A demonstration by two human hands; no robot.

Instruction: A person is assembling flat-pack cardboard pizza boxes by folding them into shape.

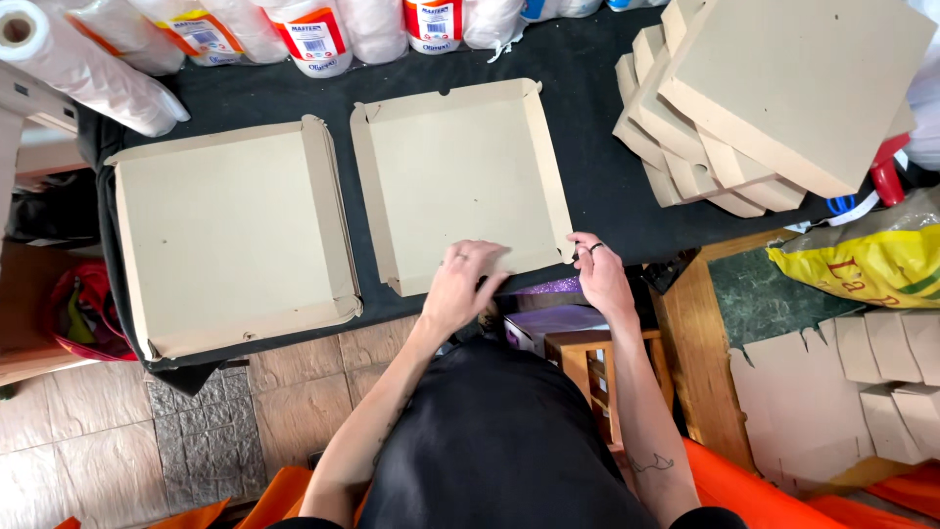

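A shallow brown cardboard box tray [460, 176] lies open on the black-covered table [597, 167], right in front of me. My left hand [460, 287] presses flat on its near edge, fingers spread. At the tray's near right corner, my right hand [599, 274] pinches the raised side flap. A second, similar cardboard tray [230, 235] rests to the left, with its walls folded up.
A fanned stack of flat cardboard boxes [774, 98] sits at the table's far right. Paper rolls in plastic [313, 34] line the far edge. More cardboard blanks [842, 392] and a yellow bag [871, 260] lie lower right. A wooden stool [587, 358] stands under the table.
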